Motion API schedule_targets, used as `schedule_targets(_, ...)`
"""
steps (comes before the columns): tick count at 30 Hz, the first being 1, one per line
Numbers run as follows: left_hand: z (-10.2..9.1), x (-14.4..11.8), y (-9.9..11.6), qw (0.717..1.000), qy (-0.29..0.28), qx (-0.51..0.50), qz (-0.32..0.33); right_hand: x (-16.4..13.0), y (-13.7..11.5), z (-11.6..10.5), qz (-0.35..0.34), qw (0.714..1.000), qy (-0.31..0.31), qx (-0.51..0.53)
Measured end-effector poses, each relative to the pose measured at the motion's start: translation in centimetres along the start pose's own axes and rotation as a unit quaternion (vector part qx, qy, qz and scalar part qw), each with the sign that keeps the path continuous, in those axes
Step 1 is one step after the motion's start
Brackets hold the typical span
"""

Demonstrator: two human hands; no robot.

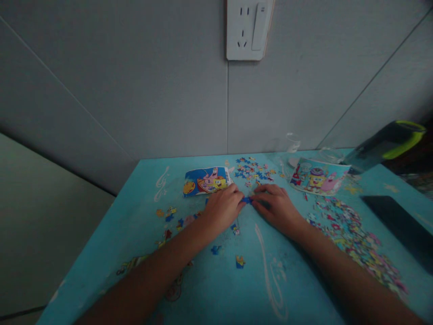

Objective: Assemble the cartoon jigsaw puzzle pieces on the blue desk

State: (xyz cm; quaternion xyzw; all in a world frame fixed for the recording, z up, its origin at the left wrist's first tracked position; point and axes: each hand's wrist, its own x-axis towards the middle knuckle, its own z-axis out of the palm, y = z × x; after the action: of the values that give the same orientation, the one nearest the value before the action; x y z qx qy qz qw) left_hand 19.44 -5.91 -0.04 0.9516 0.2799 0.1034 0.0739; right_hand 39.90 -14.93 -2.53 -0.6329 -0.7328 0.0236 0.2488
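Blue jigsaw puzzle pieces lie between my two hands, just above or on the table. My left hand pinches them from the left, its thumb and fingers pressed together. From the right, my right hand grips their other end with thumb and forefinger. Just behind my left hand is a blue picture sheet with cartoon figures. Loose pieces are scattered below, among them a blue-and-yellow piece and a blue piece. My left forearm hides part of the pieces on the left.
A small pile of pieces lies at the back. To the right are a second picture sheet, a large heap of pieces, a dark flat slab and a tilted dark cup with a green rim. A wall stands behind the table.
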Motion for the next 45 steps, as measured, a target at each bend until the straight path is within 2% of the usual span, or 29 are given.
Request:
schedule_targets(11, 0.0, -0.1, 0.1, 1.000, 0.008, -0.001, -0.004, 0.1, -0.8, -1.0, -0.035, 0.998, -0.021, -0.051)
schedule_targets(20, 0.2, -0.1, 0.2, 1.000, 0.012, -0.004, -0.007, 0.1, -1.8, -1.2, -0.036, 0.995, -0.021, -0.091)
schedule_targets(25, -0.9, -0.3, -0.6, 1.000, 0.028, 0.000, -0.007, 0.1, -1.8, -1.2, -0.032, 0.996, -0.018, -0.080)
schedule_targets(30, -2.0, -2.5, -2.8, 0.996, 0.065, 0.056, -0.020, 0.0, -1.0, -0.9, -0.019, 0.999, -0.004, -0.050)
schedule_targets(35, -1.5, -5.4, -3.9, 0.995, 0.087, 0.051, 0.001, -0.2, -1.3, -0.9, -0.034, 0.999, 0.008, -0.003)
schedule_targets(41, -0.3, -6.2, -2.8, 0.991, 0.132, -0.017, 0.034, -0.8, -4.9, -0.7, -0.089, 0.992, -0.054, 0.069)
schedule_targets(45, 0.8, -6.1, -2.7, 0.986, 0.149, -0.045, 0.058, -1.0, -5.5, -0.3, -0.097, 0.988, -0.101, 0.066)
